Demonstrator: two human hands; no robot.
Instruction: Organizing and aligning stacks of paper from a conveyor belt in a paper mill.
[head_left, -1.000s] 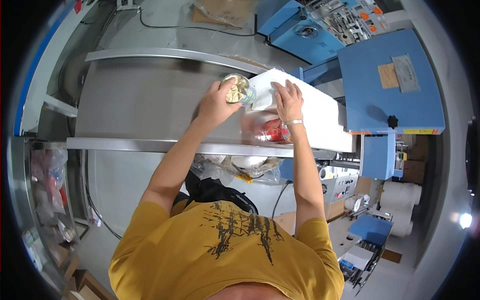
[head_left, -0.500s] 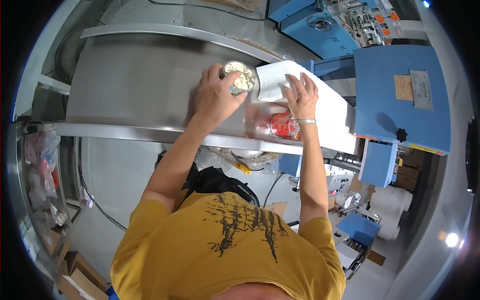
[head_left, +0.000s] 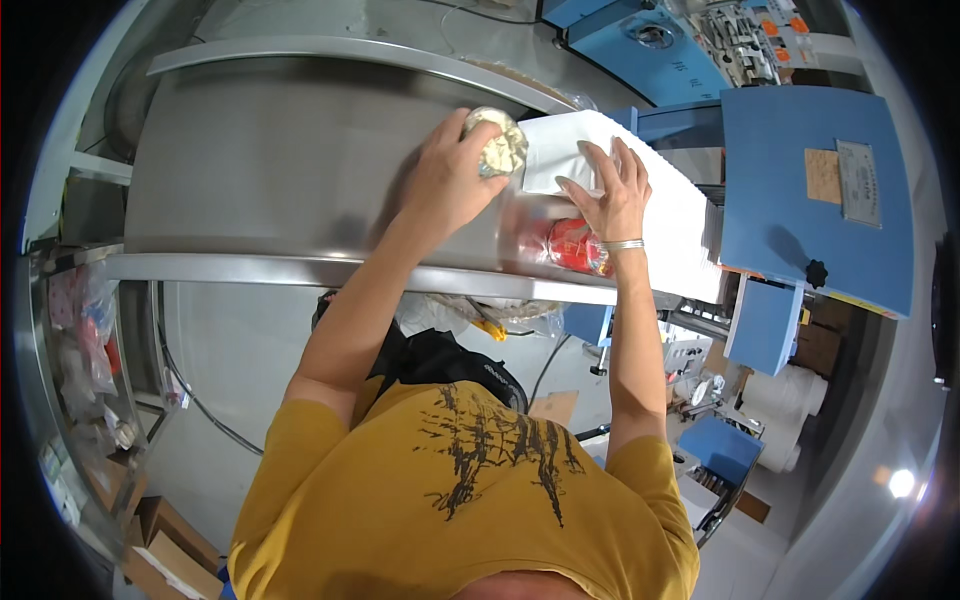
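Observation:
My left hand [head_left: 452,180] is closed around a round clear container [head_left: 503,150] with crumpled pale-gold stuff showing at its top. It holds the container above the steel table, beside the near end of a long stack of white folded sheets [head_left: 570,135]. My right hand [head_left: 617,195] is over the sheets with its fingers spread and thumb out, and a metal bracelet circles the wrist. Whether the fingertips press on the sheets I cannot tell. Just below that hand a red printed can-like container [head_left: 573,246] stands on the steel, partly hidden by the wrist.
The steel table [head_left: 270,160] has raised rails along its far and near edges. A blue machine [head_left: 810,190] with a black knob stands at the right end of the white stack. Another blue machine [head_left: 650,60] is beyond. Cardboard boxes [head_left: 170,555] lie at lower left.
My left hand has carried the clear container slightly right, closer to the white sheets. My right thumb has spread farther from the fingers. The view has shifted a little.

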